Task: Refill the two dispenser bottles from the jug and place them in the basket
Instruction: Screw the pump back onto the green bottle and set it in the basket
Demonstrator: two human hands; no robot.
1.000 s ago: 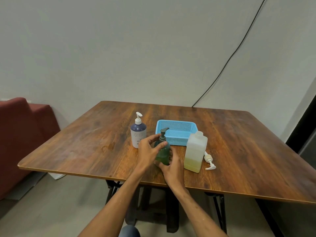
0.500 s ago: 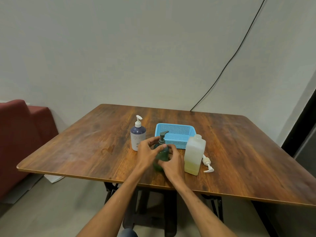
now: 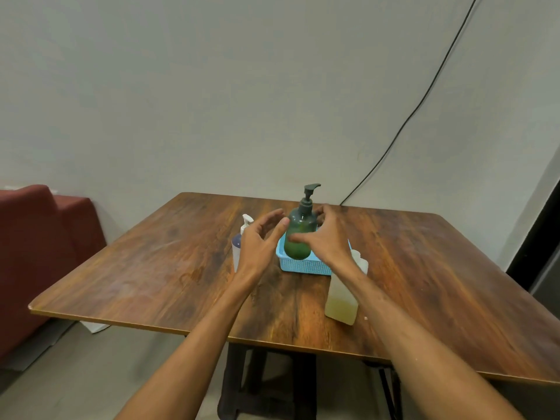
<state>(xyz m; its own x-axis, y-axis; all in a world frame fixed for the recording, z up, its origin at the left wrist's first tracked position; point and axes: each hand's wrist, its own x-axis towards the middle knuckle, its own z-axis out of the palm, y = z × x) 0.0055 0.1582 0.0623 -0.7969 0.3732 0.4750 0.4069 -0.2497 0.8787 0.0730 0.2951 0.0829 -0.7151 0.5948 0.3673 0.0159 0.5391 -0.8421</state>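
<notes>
Above the blue basket (image 3: 306, 265), one green dispenser bottle (image 3: 298, 237) stands upright in the right hand (image 3: 328, 241), whose fingers wrap its body. Left of the basket, the left hand (image 3: 257, 247) spreads open, fingertips near the bottle, hiding part of a second, white-pumped bottle (image 3: 242, 237). One jug (image 3: 342, 295) stands nearer than the basket, behind the right forearm.
</notes>
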